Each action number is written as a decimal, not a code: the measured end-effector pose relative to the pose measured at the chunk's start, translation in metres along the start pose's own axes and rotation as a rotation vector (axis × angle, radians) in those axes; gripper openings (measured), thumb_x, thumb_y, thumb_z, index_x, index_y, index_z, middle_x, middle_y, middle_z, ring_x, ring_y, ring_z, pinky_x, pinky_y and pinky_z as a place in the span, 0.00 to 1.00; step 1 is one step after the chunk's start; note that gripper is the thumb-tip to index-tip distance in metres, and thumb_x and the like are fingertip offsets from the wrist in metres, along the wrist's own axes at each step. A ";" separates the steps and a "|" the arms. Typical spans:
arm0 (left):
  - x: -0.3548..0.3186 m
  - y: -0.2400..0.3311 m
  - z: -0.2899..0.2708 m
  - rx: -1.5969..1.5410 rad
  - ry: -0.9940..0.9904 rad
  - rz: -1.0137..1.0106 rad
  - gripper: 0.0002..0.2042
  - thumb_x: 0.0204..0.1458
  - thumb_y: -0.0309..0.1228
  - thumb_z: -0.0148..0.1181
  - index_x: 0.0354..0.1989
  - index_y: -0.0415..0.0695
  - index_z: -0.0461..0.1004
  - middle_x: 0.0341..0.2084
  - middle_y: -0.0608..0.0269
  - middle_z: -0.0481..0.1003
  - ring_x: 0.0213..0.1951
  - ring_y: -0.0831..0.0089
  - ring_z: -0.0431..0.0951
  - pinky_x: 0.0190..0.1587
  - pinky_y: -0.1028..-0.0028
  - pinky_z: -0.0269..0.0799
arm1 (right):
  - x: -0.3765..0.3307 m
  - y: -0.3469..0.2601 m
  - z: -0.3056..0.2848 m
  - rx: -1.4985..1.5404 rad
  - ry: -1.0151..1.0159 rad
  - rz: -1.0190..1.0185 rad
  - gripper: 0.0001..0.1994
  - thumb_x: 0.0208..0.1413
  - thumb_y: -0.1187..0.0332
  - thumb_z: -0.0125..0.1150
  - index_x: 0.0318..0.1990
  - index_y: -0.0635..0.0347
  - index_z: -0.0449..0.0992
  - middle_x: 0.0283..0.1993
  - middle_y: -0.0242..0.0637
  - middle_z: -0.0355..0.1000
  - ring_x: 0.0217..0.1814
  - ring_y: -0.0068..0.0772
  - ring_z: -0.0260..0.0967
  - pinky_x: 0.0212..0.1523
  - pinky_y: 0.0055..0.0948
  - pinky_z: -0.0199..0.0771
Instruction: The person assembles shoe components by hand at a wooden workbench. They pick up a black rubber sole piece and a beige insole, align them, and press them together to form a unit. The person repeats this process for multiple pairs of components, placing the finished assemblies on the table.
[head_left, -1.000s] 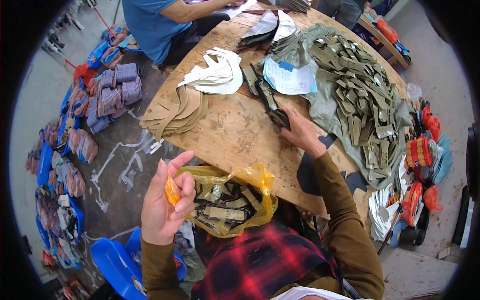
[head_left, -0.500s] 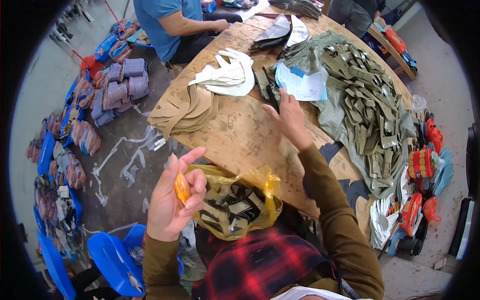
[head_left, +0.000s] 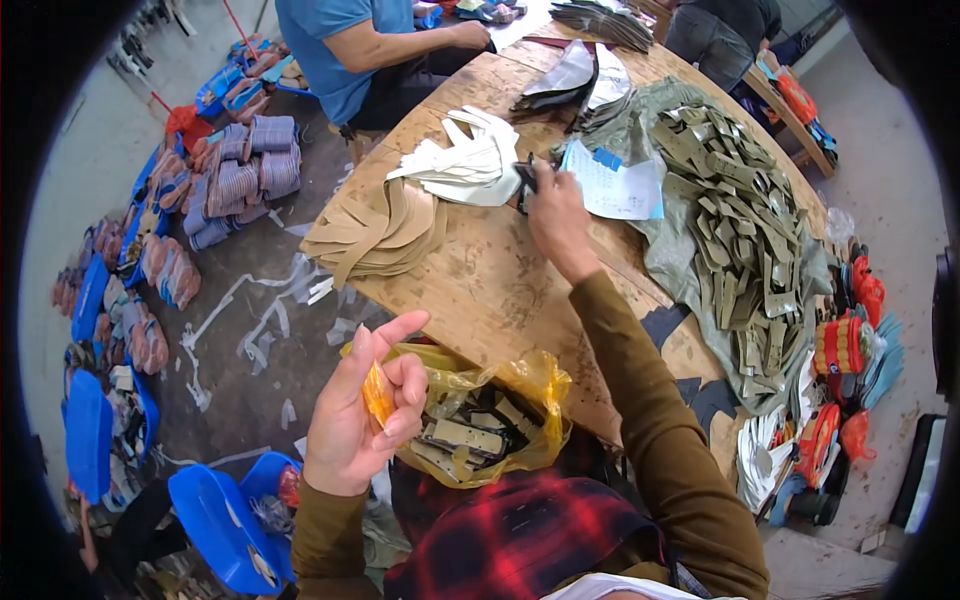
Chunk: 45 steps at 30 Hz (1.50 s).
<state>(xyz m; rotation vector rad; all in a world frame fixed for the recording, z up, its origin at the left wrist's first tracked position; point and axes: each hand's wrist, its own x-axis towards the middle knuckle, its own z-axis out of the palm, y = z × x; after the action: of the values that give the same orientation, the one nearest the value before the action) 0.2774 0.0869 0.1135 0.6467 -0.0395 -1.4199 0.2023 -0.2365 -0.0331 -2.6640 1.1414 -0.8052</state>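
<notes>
My left hand (head_left: 350,430) is closed on a gathered edge of a yellow plastic bag (head_left: 553,405), its index finger sticking out. Inside the bag, open at the top, lie several olive and black cut pieces (head_left: 470,437). Farther off on the wooden table (head_left: 490,285), my right hand (head_left: 560,222) pinches small dark pieces (head_left: 527,172); their exact shape is mostly hidden by the fingers. Just right of that hand lies a white sheet of paper (head_left: 625,190) with a blue patch. White curved strips (head_left: 470,160) lie to its left, with tan curved strips (head_left: 375,240) nearer me.
A large heap of olive cut pieces (head_left: 740,220) on green plastic sheeting covers the table's right side. Dark and silvery pieces (head_left: 560,80) lie beyond. A person in a blue shirt (head_left: 345,40) sits far left. Blue bins (head_left: 225,530) and striped stacks (head_left: 260,165) stand on the floor.
My right hand has shifted slightly left, and its spread fingers have closed on the dark pieces. My left hand still grips the bag, now a little lower and to the right in view.
</notes>
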 end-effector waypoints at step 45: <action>-0.076 -0.063 0.128 0.558 -0.669 -0.291 0.56 0.53 0.67 0.49 0.70 0.29 0.32 0.20 0.50 0.72 0.10 0.80 0.64 0.13 0.84 0.60 | -0.384 0.014 -0.296 0.131 -0.094 0.378 0.12 0.50 0.74 0.54 0.43 0.55 0.70 0.18 0.47 0.68 0.25 0.58 0.70 0.26 0.50 0.67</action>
<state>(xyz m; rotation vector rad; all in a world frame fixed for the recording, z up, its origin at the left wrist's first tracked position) 0.1559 0.1060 0.2189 0.6114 -0.9261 -1.8751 -0.1806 0.0489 0.0515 -2.2538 1.4494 -0.6528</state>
